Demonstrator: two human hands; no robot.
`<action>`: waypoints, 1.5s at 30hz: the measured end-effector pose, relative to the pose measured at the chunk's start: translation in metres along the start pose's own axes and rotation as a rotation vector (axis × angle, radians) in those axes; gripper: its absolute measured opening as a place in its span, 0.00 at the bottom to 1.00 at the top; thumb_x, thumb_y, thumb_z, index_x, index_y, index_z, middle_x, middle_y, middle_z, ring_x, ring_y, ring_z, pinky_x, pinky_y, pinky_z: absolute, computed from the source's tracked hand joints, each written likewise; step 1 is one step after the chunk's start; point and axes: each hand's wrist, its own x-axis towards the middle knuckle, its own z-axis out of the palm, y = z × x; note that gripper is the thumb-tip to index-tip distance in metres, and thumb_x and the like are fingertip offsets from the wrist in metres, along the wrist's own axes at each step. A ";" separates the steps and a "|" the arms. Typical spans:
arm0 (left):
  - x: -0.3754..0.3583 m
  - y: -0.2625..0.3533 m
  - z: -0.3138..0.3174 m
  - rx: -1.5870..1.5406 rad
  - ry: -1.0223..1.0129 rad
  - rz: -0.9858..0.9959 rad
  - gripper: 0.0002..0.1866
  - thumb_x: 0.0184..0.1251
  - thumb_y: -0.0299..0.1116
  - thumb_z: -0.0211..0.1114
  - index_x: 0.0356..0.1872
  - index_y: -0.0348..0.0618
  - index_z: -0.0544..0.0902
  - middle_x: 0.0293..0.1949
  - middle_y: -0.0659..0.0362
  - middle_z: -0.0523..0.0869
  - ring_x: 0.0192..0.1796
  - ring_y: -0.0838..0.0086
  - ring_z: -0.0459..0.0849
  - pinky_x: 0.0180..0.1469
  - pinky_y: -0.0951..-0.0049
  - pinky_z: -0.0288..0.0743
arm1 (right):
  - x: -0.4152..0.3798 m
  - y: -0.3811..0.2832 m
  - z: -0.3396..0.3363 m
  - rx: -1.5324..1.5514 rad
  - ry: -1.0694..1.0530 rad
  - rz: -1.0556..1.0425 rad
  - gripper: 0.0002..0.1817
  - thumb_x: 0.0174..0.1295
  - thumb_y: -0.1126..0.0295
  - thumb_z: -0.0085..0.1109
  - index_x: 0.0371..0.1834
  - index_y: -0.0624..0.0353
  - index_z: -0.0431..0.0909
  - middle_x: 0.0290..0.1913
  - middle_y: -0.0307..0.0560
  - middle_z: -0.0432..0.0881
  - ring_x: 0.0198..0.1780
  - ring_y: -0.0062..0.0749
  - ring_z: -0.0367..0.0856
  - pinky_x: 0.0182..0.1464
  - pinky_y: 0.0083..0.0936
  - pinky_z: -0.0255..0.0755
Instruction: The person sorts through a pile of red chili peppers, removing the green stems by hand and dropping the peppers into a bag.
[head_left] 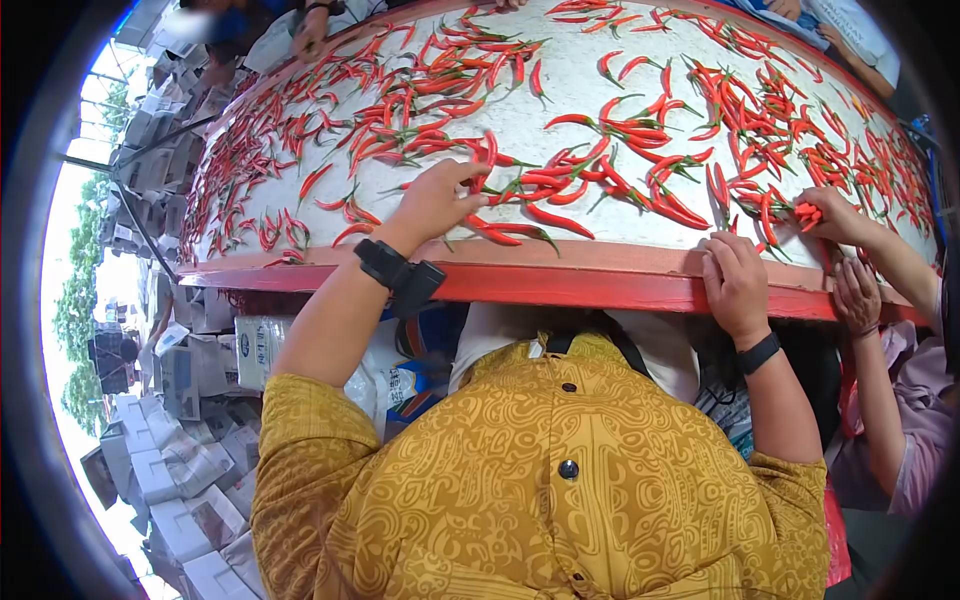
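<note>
The left hand (440, 198) is pinching red chillies (478, 165) with curled fingers; the right hand (735, 285) is gripping the table's red rim (560, 285), holding nothing else.

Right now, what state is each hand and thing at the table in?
left hand: reaching onto the table, fingers on red chillies
right hand: palm down, gripping the red table rim
loose chillies: spread flat, scattered
co-worker's hand: closed on a bunch of chillies
</note>
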 end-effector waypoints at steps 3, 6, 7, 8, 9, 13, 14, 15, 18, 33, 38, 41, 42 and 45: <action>0.007 0.003 0.019 0.168 0.122 0.005 0.25 0.51 0.35 0.73 0.53 0.45 0.80 0.38 0.55 0.79 0.40 0.65 0.80 0.45 0.69 0.74 | -0.004 0.014 -0.010 -0.005 0.001 -0.003 0.09 0.55 0.75 0.59 0.39 0.63 0.77 0.43 0.52 0.80 0.45 0.47 0.77 0.48 0.38 0.72; 0.017 -0.002 0.018 0.150 0.091 0.062 0.19 0.53 0.31 0.70 0.48 0.42 0.80 0.42 0.52 0.78 0.44 0.60 0.79 0.48 0.66 0.74 | -0.010 0.027 -0.019 -0.006 0.005 0.001 0.08 0.55 0.75 0.59 0.39 0.63 0.77 0.43 0.50 0.80 0.44 0.46 0.77 0.48 0.37 0.72; 0.021 -0.003 0.019 0.192 0.014 0.056 0.17 0.53 0.29 0.68 0.46 0.42 0.81 0.46 0.50 0.77 0.46 0.58 0.79 0.49 0.65 0.74 | -0.011 0.032 -0.022 -0.011 0.007 0.003 0.08 0.55 0.75 0.59 0.39 0.63 0.77 0.43 0.50 0.80 0.44 0.46 0.77 0.48 0.37 0.72; 0.022 -0.002 0.021 0.193 0.024 -0.001 0.12 0.54 0.26 0.66 0.42 0.41 0.81 0.49 0.49 0.76 0.48 0.57 0.79 0.49 0.63 0.74 | -0.012 0.036 -0.026 -0.007 0.006 0.006 0.09 0.55 0.75 0.59 0.39 0.63 0.77 0.43 0.51 0.80 0.44 0.46 0.77 0.48 0.37 0.72; 0.022 0.006 0.022 0.196 0.024 0.006 0.12 0.54 0.26 0.66 0.42 0.41 0.81 0.49 0.49 0.76 0.48 0.57 0.79 0.49 0.63 0.74 | -0.014 0.040 -0.029 -0.002 0.007 0.009 0.09 0.55 0.75 0.59 0.39 0.62 0.77 0.43 0.51 0.80 0.44 0.46 0.77 0.49 0.37 0.72; 0.034 0.024 0.022 0.409 0.281 0.059 0.10 0.60 0.29 0.63 0.43 0.42 0.81 0.43 0.53 0.83 0.50 0.59 0.80 0.51 0.64 0.74 | -0.020 0.059 -0.040 -0.015 0.008 0.004 0.09 0.54 0.75 0.59 0.39 0.62 0.77 0.43 0.51 0.80 0.45 0.46 0.77 0.49 0.38 0.72; 0.039 0.025 0.018 0.162 0.351 -0.109 0.10 0.61 0.29 0.63 0.44 0.41 0.81 0.39 0.55 0.83 0.44 0.63 0.82 0.46 0.66 0.75 | -0.022 0.064 -0.043 -0.011 0.005 -0.001 0.09 0.54 0.75 0.59 0.39 0.62 0.77 0.43 0.51 0.80 0.45 0.46 0.77 0.49 0.38 0.72; 0.044 0.035 0.010 -0.088 0.413 -0.277 0.11 0.62 0.30 0.63 0.44 0.40 0.80 0.35 0.56 0.84 0.37 0.67 0.83 0.41 0.69 0.75 | -0.023 0.068 -0.046 -0.006 0.001 -0.006 0.09 0.54 0.75 0.58 0.39 0.62 0.77 0.43 0.51 0.80 0.45 0.46 0.77 0.49 0.38 0.72; 0.056 0.068 0.012 -0.488 0.363 -0.295 0.12 0.64 0.32 0.63 0.45 0.36 0.79 0.26 0.63 0.79 0.25 0.82 0.73 0.29 0.79 0.68 | -0.029 0.083 -0.052 0.001 0.007 -0.003 0.09 0.54 0.75 0.59 0.39 0.62 0.77 0.43 0.51 0.80 0.45 0.47 0.77 0.49 0.38 0.72; 0.108 0.167 0.099 0.553 0.302 0.271 0.09 0.60 0.33 0.62 0.40 0.46 0.82 0.36 0.54 0.83 0.45 0.59 0.80 0.51 0.53 0.69 | -0.051 0.156 -0.094 -0.082 -0.061 0.044 0.10 0.51 0.72 0.61 0.36 0.62 0.78 0.46 0.49 0.79 0.50 0.44 0.75 0.52 0.36 0.71; 0.109 0.221 0.128 -0.244 0.361 0.096 0.11 0.62 0.27 0.61 0.46 0.40 0.81 0.31 0.57 0.82 0.37 0.71 0.80 0.43 0.69 0.72 | -0.061 0.184 -0.105 -0.029 -0.086 0.044 0.13 0.51 0.71 0.62 0.41 0.60 0.80 0.51 0.50 0.78 0.53 0.48 0.73 0.58 0.39 0.68; 0.099 0.260 0.154 -0.454 0.243 -0.104 0.09 0.68 0.28 0.60 0.45 0.38 0.82 0.30 0.58 0.84 0.34 0.82 0.78 0.37 0.77 0.72 | -0.059 0.204 -0.122 0.047 -0.107 0.038 0.15 0.52 0.71 0.61 0.44 0.60 0.79 0.52 0.51 0.77 0.54 0.49 0.73 0.59 0.40 0.67; 0.095 0.265 0.168 -0.505 0.275 -0.038 0.09 0.67 0.27 0.61 0.45 0.38 0.82 0.30 0.57 0.84 0.33 0.79 0.79 0.38 0.76 0.72 | -0.049 0.208 -0.133 0.071 -0.078 0.046 0.15 0.52 0.71 0.61 0.45 0.60 0.78 0.53 0.52 0.77 0.54 0.50 0.73 0.59 0.40 0.67; 0.090 0.284 0.189 -0.538 0.240 0.010 0.08 0.63 0.25 0.63 0.43 0.38 0.82 0.31 0.54 0.84 0.33 0.72 0.81 0.39 0.73 0.74 | -0.019 0.236 -0.144 0.065 -0.059 0.019 0.16 0.55 0.68 0.61 0.47 0.60 0.78 0.54 0.53 0.77 0.56 0.51 0.72 0.59 0.41 0.68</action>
